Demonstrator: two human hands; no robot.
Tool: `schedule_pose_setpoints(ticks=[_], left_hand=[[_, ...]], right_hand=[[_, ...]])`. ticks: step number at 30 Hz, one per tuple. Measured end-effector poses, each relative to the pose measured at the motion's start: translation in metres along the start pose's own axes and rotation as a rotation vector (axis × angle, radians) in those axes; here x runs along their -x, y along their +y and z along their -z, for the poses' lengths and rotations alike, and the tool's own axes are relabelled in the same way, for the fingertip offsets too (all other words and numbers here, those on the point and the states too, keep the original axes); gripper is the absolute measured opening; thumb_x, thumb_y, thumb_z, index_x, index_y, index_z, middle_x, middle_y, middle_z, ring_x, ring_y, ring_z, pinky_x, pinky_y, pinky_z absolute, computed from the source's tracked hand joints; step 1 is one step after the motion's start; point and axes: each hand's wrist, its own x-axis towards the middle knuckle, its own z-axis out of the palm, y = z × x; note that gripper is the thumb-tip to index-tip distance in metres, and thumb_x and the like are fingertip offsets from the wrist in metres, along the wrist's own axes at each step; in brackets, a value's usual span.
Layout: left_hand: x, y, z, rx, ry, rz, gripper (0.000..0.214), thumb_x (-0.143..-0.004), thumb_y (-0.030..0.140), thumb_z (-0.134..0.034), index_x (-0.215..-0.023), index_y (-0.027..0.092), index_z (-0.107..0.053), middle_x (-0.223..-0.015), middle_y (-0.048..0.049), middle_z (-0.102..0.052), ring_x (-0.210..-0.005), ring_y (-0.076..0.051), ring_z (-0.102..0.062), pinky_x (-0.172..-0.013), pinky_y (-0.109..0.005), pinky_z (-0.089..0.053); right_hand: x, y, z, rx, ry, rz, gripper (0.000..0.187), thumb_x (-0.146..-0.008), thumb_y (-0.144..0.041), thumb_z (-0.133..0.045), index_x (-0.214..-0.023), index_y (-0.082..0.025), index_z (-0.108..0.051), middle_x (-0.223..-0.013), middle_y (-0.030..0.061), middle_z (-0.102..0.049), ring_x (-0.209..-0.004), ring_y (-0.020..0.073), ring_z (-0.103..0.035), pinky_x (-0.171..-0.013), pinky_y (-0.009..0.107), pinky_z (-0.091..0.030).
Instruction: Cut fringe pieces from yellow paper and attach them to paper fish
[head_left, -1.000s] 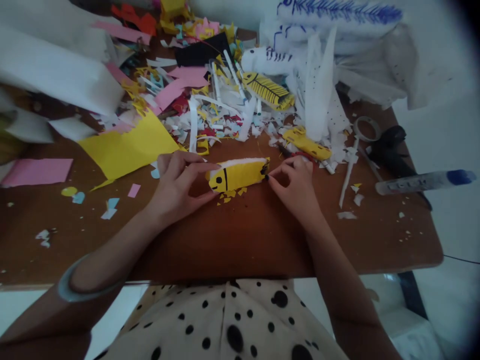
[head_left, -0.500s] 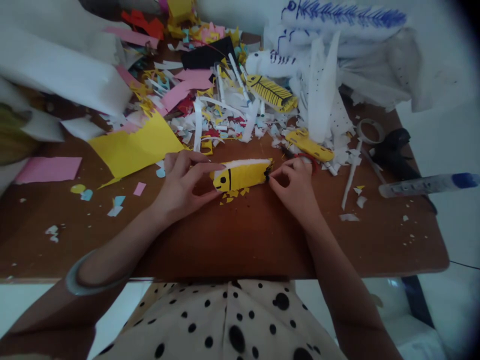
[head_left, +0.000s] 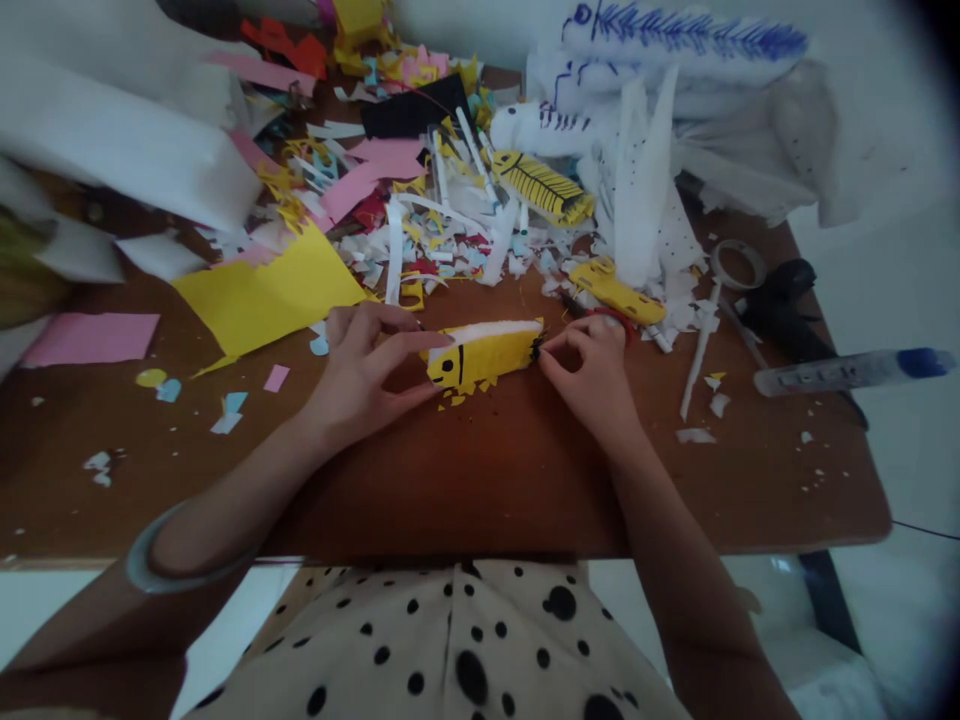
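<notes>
A small yellow paper fish [head_left: 495, 367] with a white upper side, a black eye and a black band behind its head lies on the brown table in front of me. My left hand [head_left: 361, 368] grips its head end between thumb and fingers. At the tail, my right hand [head_left: 592, 368] is closed in a pinch on the black-marked fringed end; whether the fingertips also hold something small is hidden. Tiny yellow paper scraps [head_left: 465, 396] lie just below the fish.
Heaped paper scraps [head_left: 450, 245] cover the back of the table [head_left: 465, 490]. A second yellow fish [head_left: 544, 187], a yellow cutter [head_left: 616, 290], a tape roll [head_left: 738, 264], a black glue gun [head_left: 787, 305] and a capped marker [head_left: 851, 373] lie beyond my right hand. Yellow paper [head_left: 277, 295] is at left.
The fish has tilted slightly, so more of its white upper side shows. Both hands keep about the same places, and the whole view has shifted a little.
</notes>
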Motion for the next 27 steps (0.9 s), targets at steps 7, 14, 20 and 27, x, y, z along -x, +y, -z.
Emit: schedule_pose_setpoints(ticks=[7,14,20,27], left_hand=[[-0.001,0.000,0.001,0.003,0.015,-0.053,0.038,-0.085,0.033,-0.073,-0.121,0.031,-0.059,-0.112,-0.0057,-0.054,-0.100,-0.023,-0.051,-0.088,-0.041,-0.038],[-0.002,0.001,0.002,-0.007,0.008,-0.032,0.037,-0.086,0.035,-0.071,-0.120,0.027,-0.058,-0.112,-0.0066,-0.055,-0.101,-0.024,-0.053,-0.088,-0.042,-0.039],[-0.003,-0.002,-0.002,-0.025,-0.071,0.114,0.040,-0.085,0.038,-0.070,-0.120,0.022,-0.060,-0.119,-0.0098,-0.056,-0.110,-0.029,-0.050,-0.094,-0.044,-0.039],[-0.004,-0.011,-0.010,0.031,-0.151,0.274,0.039,-0.082,0.037,-0.069,-0.117,0.022,-0.062,-0.120,-0.0107,-0.056,-0.110,-0.032,-0.048,-0.098,-0.048,-0.039]], right_hand=[[0.000,-0.004,0.001,0.010,-0.013,0.023,0.007,-0.082,-0.024,-0.065,-0.076,-0.022,-0.067,-0.096,0.0073,-0.058,-0.100,0.0265,-0.053,-0.094,0.047,-0.039],[-0.001,-0.002,0.002,0.005,-0.006,-0.004,0.006,-0.084,-0.027,-0.067,-0.080,-0.021,-0.069,-0.096,0.0074,-0.060,-0.098,0.0257,-0.052,-0.094,0.045,-0.038],[-0.002,0.002,0.007,-0.090,0.120,-0.020,0.011,-0.090,-0.031,-0.059,-0.089,-0.021,-0.062,-0.092,0.0042,-0.062,-0.090,0.0211,-0.051,-0.088,0.038,-0.040],[0.002,-0.004,0.010,-0.093,0.098,0.081,0.005,-0.089,-0.023,-0.058,-0.086,-0.020,-0.060,-0.088,0.0042,-0.063,-0.089,0.0213,-0.053,-0.084,0.037,-0.041]])
